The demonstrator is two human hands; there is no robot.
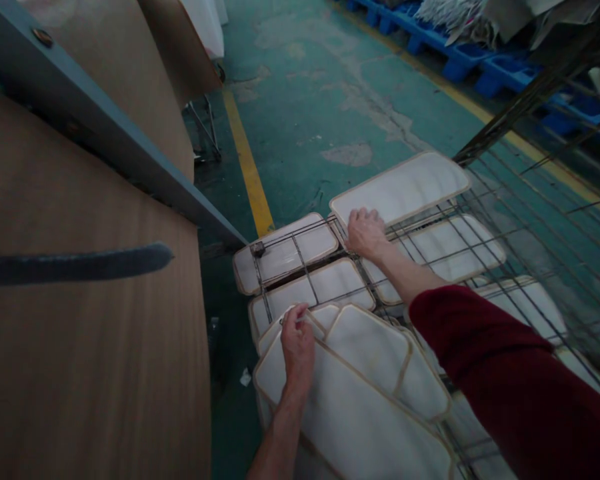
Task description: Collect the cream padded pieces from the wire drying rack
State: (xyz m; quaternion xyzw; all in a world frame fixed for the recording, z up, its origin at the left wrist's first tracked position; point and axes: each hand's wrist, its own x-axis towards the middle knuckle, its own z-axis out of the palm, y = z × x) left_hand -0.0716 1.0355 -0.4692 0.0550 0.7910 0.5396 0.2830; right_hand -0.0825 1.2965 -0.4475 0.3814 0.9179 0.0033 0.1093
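My right hand [367, 233] reaches forward and grips the near left end of a long white panel [405, 183] with rounded corners and a tan border. The panel lies tilted across the top of a wire cage [306, 267]. My left hand [299, 343] is lower and closer to me, above a pile of larger white panels [365, 400] with the same tan edging. Its fingers are curled together near the pile's far corner; what they hold, if anything, is hidden. Similar panels [323, 287] lie in rows under the wires.
Wire mesh [540, 193] rises at the right. A wood-grained board [95, 333] with a grey metal bar [105, 127] stands close at the left. Blue pallets [460, 63] with scrap lie beyond a yellow line on the green floor [300, 120].
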